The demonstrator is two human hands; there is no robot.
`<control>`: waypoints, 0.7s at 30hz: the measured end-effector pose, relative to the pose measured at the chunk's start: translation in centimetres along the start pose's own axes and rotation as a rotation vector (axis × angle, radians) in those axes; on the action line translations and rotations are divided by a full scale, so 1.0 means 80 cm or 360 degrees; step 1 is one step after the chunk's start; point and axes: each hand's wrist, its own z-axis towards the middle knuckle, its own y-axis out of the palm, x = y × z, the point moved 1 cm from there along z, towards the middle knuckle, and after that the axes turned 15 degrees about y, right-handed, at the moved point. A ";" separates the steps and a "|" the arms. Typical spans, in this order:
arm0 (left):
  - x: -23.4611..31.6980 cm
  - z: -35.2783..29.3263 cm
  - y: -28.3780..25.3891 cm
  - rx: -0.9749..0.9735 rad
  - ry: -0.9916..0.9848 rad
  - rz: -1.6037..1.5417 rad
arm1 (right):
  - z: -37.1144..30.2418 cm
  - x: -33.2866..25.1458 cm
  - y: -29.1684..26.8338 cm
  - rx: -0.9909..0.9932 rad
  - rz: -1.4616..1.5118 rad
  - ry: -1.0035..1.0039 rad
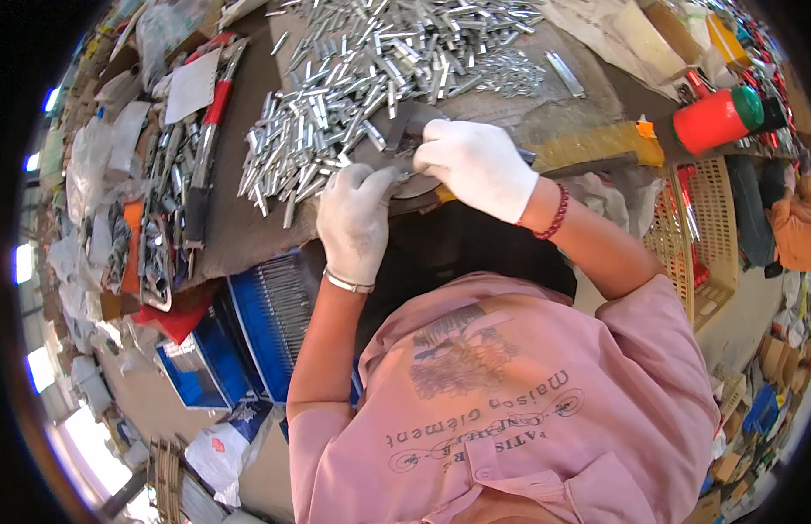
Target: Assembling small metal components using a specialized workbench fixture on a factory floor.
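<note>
The left hand (357, 214) and right hand (477, 166) are close around a small metal bit (405, 177) by the table's (229, 223) near edge. I can't tell if the fingers clamp it. A weak pinch could drop it.

Two gloves (355, 223) (482, 166), two bracelets (348, 282) (559, 213)

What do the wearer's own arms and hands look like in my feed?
The left hand wears a whitish, greyed glove and a thin pale metallic-looking band at the wrist. The right hand wears a white glove, with a dark red beaded bracelet. Both sleeves are short and pink.
</note>
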 end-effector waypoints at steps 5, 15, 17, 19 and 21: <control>-0.003 -0.003 -0.004 -0.0046 -0.0036 -0.0096 | -0.013 -0.002 -0.006 0.0127 0.0121 0.0004; 0.004 0.002 -0.004 0.0101 0.0009 -0.0075 | -0.032 0.168 -0.091 0.0463 -0.0382 0.0873; 0.002 0.001 -0.001 0.0093 0.0011 -0.0066 | -0.028 0.175 -0.085 0.0401 -0.0404 0.0855; -0.001 -0.002 0.002 0.0146 0.0035 -0.0086 | -0.028 0.177 -0.080 0.0394 -0.0410 0.0825; 0.000 -0.002 0.001 0.0129 0.0037 -0.0071 | -0.028 0.177 -0.080 0.0385 -0.0416 0.0796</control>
